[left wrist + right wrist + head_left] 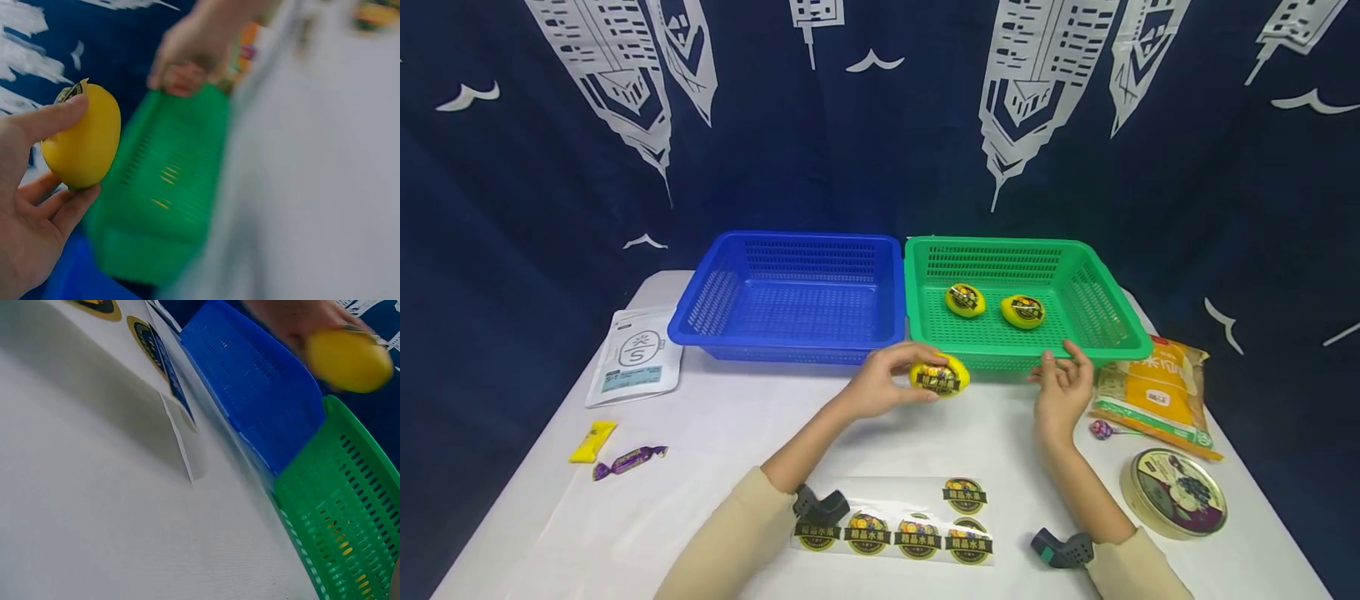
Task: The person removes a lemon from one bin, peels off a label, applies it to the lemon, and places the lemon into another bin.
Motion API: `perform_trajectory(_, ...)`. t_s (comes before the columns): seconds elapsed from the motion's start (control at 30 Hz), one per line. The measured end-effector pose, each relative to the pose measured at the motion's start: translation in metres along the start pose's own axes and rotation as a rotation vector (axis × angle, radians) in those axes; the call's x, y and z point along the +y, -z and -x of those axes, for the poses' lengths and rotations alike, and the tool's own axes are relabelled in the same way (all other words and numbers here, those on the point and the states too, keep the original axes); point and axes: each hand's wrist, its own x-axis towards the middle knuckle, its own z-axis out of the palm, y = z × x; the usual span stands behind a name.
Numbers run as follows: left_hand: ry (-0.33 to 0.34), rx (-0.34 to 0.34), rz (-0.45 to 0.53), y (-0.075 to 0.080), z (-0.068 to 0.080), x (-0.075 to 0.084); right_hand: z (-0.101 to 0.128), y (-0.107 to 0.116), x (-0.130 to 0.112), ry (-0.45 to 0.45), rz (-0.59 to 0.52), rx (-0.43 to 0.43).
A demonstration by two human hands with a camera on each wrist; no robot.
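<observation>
Left hand grips labelled lemon, fingers curled around it. Right hand at 3 o'clock of lemon, fingers relaxed, holding nothing, near green basket front rim.

You can read 精品水果 on the round stickers of the sticker sheet. The white pouch shows a large 5. The orange bag's print is too small to read.

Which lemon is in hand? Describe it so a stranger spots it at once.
Start at the green basket on the white table. Just before its front rim, the left hand grips a stickered lemon. The other two lemons lie inside the basket, untouched.
</observation>
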Motion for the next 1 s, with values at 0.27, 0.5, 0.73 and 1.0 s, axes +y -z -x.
perform_trajectory(0.27, 0.089, 0.010, -0.119, 0.000, -0.104, 0.013, -0.001, 0.002, -0.001, 0.018, 0.027, -0.008)
perform_trajectory(0.5, 0.187, -0.116, -0.272, -0.025, -0.156, -0.018, -0.006, 0.008, 0.012, 0.047, 0.060, -0.013)
perform_trajectory(0.73, 0.317, -0.214, -0.340, -0.038, -0.170, -0.039, -0.007, 0.006, 0.017, 0.060, 0.079, -0.006)
perform_trajectory(1.0, 0.383, -0.172, -0.386, -0.044, -0.179, -0.054, -0.006, 0.008, 0.017, 0.071, 0.076, 0.001)
